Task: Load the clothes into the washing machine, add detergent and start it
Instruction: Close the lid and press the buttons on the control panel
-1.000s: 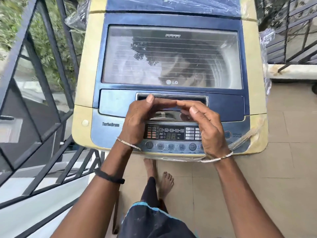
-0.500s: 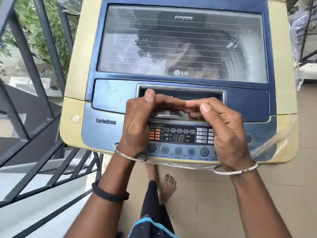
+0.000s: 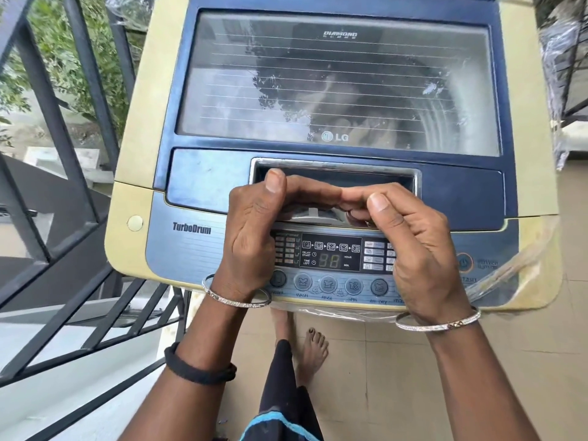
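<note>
- Lid handle (image 3: 381, 177): a chrome-rimmed recess in the front edge of the lid, and the point where I see both hands meet.
- Left hand (image 3: 251, 237): fingers curl into the recess and hook its front lip. The thumb stands upright at the recess's left end.
- Right hand (image 3: 420, 249): fingers curl into the same recess, their tips touching those of the left hand. The thumb lies bent over the top.
- Lid (image 3: 337, 90): a blue frame with a glass pane, lying flat and closed just beyond the grip. I cannot tell what lies under the glass because of reflections.
- Washing machine (image 3: 140, 128): a cream top-loader directly under and beyond the grip.
- Control panel (image 3: 191, 253): just below the grip on the near side, partly covered by both palms.
- Display (image 3: 331, 253): between the two wrists, showing two lit digits.
- Buttons (image 3: 327, 284): a round row on the near side of the display.
- Bangles (image 3: 235, 300): one on each wrist, on the near side of the grip.
- Black band (image 3: 197, 370): further back on the left forearm.
- Plastic film (image 3: 509, 281): wrapped over the corner to the right of the grip.
- Bare foot (image 3: 313, 348): on the tiled floor (image 3: 525, 361), below the grip.
- Railing (image 3: 47, 122): dark bars, well to the left of the grip.
</note>
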